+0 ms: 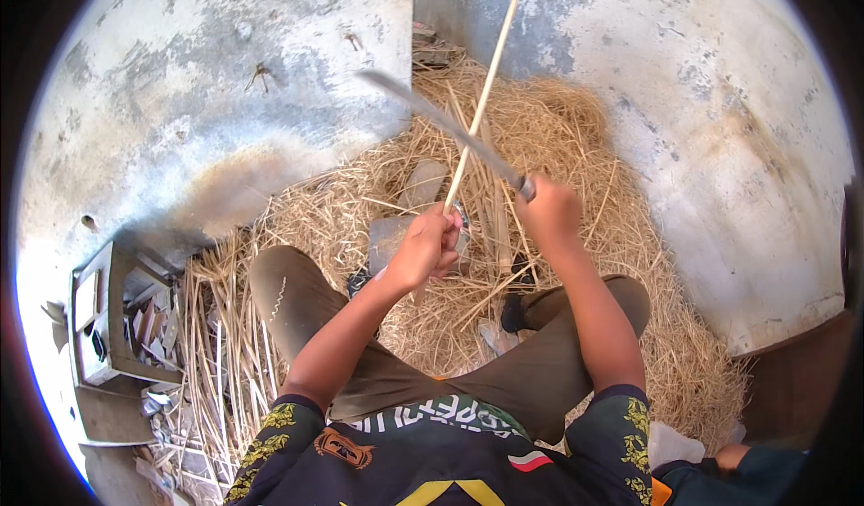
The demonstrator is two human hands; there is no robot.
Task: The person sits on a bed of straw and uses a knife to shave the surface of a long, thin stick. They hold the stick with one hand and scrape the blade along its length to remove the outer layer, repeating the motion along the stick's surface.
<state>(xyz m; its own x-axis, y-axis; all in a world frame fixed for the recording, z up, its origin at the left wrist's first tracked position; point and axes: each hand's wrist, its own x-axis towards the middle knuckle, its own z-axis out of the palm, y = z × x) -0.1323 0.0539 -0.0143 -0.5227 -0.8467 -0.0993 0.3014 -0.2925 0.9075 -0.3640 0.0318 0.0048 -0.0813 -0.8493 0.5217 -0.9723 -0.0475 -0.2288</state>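
Note:
My left hand (427,247) is closed round the lower part of a long, pale, thin strip (487,88), likely bamboo or cane, which slants up and away past the top of the view. In my right hand (551,211) is the handle of a long knife (432,113). Its blade points up and to the left and crosses the strip above my left hand; whether the two touch I cannot tell. Beyond my left hand stands a grey block (389,239), partly hidden by that hand.
Straw-like shavings (576,146) cover the floor between two worn walls (225,83). Long loose strips (229,362) lie at the left beside a wooden cabinet (108,344) with scraps inside. A flat stone-like piece (423,184) lies ahead. Another person's sleeve (747,481) shows at lower right.

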